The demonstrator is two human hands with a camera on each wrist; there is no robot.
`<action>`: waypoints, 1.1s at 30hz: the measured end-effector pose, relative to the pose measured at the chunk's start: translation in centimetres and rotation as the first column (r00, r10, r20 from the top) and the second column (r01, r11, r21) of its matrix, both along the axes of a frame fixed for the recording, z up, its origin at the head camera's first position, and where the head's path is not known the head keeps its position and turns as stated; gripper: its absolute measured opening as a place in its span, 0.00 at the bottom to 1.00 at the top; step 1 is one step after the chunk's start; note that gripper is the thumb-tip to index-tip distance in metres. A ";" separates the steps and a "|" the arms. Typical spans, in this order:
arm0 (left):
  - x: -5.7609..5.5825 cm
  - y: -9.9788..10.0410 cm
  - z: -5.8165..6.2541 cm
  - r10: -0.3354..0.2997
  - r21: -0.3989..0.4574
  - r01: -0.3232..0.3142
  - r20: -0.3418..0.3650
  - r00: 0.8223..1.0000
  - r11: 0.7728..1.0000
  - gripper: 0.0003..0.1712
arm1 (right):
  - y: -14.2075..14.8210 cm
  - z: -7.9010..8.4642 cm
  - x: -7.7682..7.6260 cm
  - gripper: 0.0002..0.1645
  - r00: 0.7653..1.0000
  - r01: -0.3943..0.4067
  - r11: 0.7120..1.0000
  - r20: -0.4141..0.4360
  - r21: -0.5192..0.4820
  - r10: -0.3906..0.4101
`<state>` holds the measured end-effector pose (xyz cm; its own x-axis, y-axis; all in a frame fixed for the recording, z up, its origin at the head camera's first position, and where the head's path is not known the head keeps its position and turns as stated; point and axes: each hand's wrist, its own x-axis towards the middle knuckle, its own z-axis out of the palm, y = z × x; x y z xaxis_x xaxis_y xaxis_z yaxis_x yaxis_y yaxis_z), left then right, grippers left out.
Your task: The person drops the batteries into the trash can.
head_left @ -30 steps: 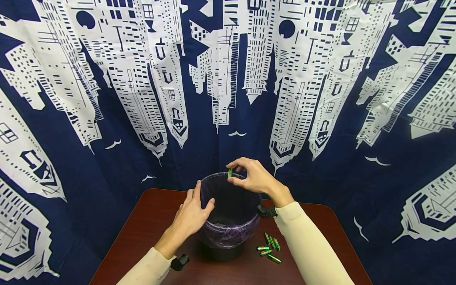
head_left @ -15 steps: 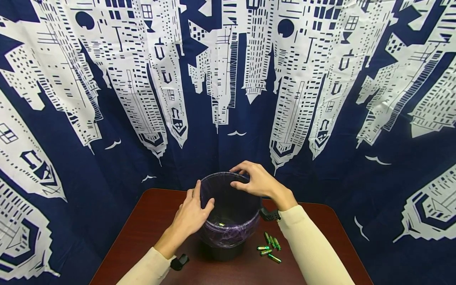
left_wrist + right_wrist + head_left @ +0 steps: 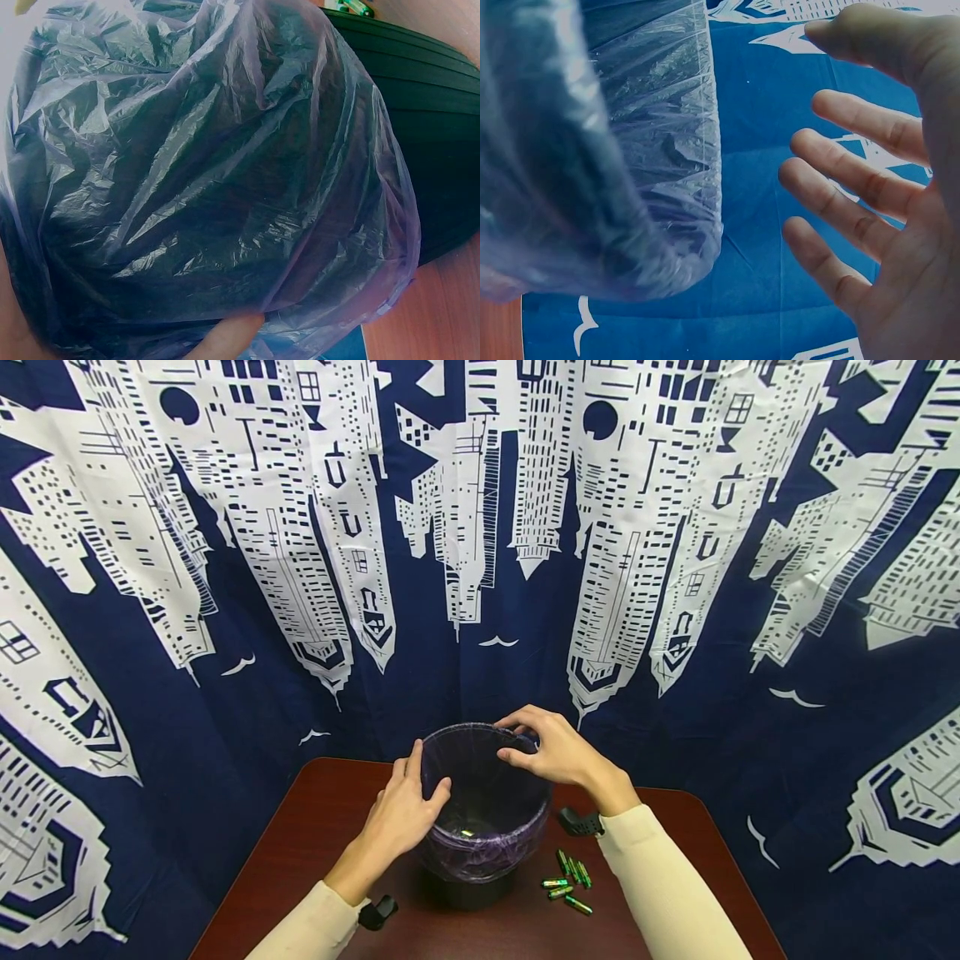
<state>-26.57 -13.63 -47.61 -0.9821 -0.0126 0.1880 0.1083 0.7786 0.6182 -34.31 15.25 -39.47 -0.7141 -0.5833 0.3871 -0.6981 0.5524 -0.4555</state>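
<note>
A dark round trash bin [image 3: 472, 895] stands on the table, lined with a translucent purple bag [image 3: 487, 857] folded over its rim. My left hand [image 3: 399, 810] rests against the bin's left side, fingers fairly straight, thumb reaching over the opening; in the left wrist view one finger [image 3: 229, 336] touches the bag's outside. Above the far right of the rim is my right hand [image 3: 564, 750], holding nothing. Its fingers are spread apart from the bag in the right wrist view. One battery [image 3: 467, 833] shows as a small bright spot inside the bin.
Several green batteries [image 3: 577, 904] lie on the reddish-brown table [image 3: 315, 843], to the right of the bin. Behind the table hangs a navy cloth [image 3: 420, 685] with white buildings printed on it. Both wrists carry a black band mount [image 3: 378, 912].
A second ago my right hand pinched a battery over the bin. It let go, and a bright spot appeared inside. The right hand then drew slightly right; the left stayed still.
</note>
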 end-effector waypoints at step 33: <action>0.0 -0.2 -0.2 -0.001 0.021 0.001 -0.011 1.000 1.000 0.56 | 6.2 -4.4 2.0 0.29 0.995 0.103 0.994 -0.006 -0.040 -0.103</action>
